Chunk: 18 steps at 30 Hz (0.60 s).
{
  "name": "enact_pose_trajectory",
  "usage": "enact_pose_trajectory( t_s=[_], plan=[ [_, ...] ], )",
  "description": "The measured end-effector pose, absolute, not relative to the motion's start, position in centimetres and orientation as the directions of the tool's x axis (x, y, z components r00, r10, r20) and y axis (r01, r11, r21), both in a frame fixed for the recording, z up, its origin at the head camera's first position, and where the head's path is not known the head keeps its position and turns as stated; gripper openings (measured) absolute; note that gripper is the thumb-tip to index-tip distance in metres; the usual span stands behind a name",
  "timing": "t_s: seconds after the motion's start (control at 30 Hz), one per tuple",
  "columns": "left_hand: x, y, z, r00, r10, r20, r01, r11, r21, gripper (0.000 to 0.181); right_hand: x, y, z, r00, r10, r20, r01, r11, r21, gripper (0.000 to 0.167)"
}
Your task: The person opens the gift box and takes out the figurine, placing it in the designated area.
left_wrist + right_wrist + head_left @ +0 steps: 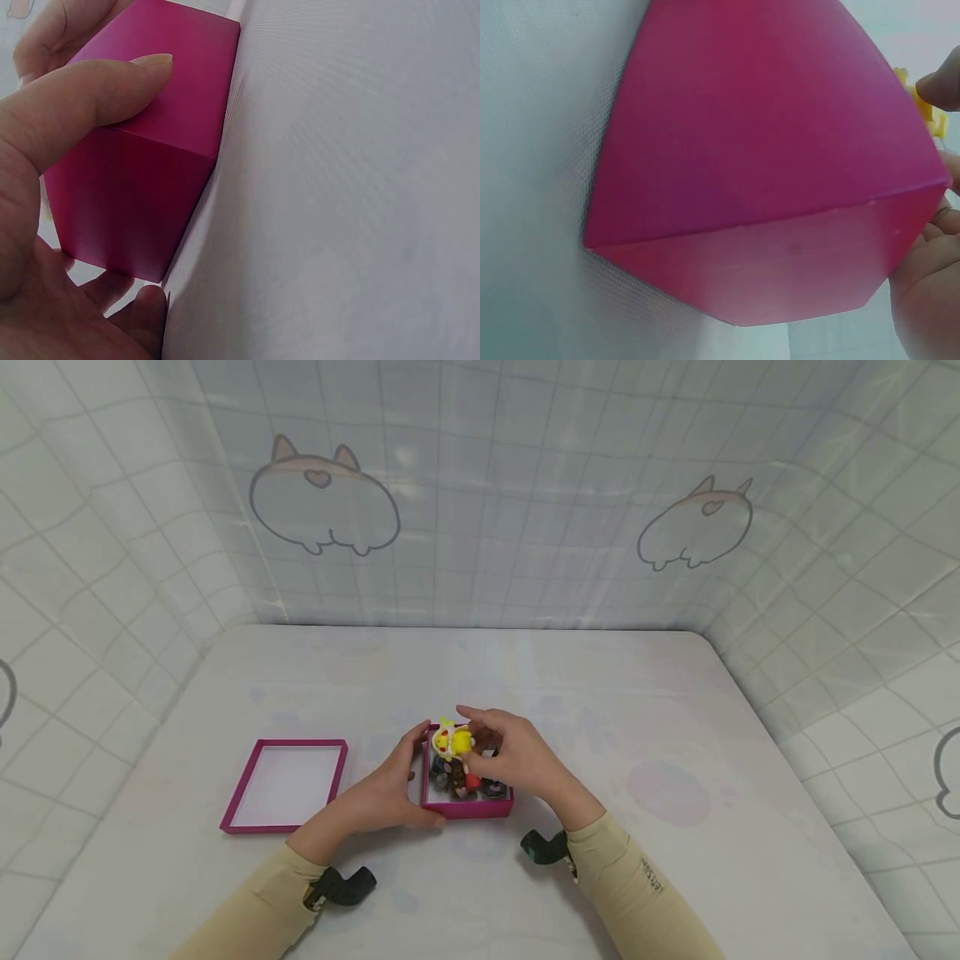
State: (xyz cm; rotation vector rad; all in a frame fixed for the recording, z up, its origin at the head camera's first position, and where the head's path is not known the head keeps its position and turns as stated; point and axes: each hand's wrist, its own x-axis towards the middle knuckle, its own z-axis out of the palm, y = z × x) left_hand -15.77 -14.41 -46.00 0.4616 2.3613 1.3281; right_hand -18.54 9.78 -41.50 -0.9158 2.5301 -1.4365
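A magenta box [476,810], its top uncovered, stands on the table with several small toy figurines [457,779] inside, some brown, grey and red. My left hand [378,793] grips the box from the left, thumb against the front wall and fingers round the far side; the left wrist view shows that thumb [112,90] on the magenta side. Over the box, my right hand [525,756] pinches a yellow figurine [456,742] with a white-edged head. From the right wrist, the box wall [757,135] hides most of the figurine, leaving a bit of yellow beside the thumb.
Left of the box lies a shallow magenta-rimmed lid [255,829], its white inside facing up. A pale patterned cloth [667,877] covers the table. White tiled-print curtains [510,527] with cartoon animals enclose the back and sides.
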Motion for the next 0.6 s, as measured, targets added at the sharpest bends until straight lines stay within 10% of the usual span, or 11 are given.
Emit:
enact_pose_trajectory(
  t_s=[0.6],
  plan=[
    [-15.85,-14.47,-46.26,-0.871,0.459,-0.178,0.087,0.5,0.862,0.135,-18.52,9.71,-41.85,-0.863,-0.481,0.158,-0.325,0.286,-0.902,0.032]
  ],
)
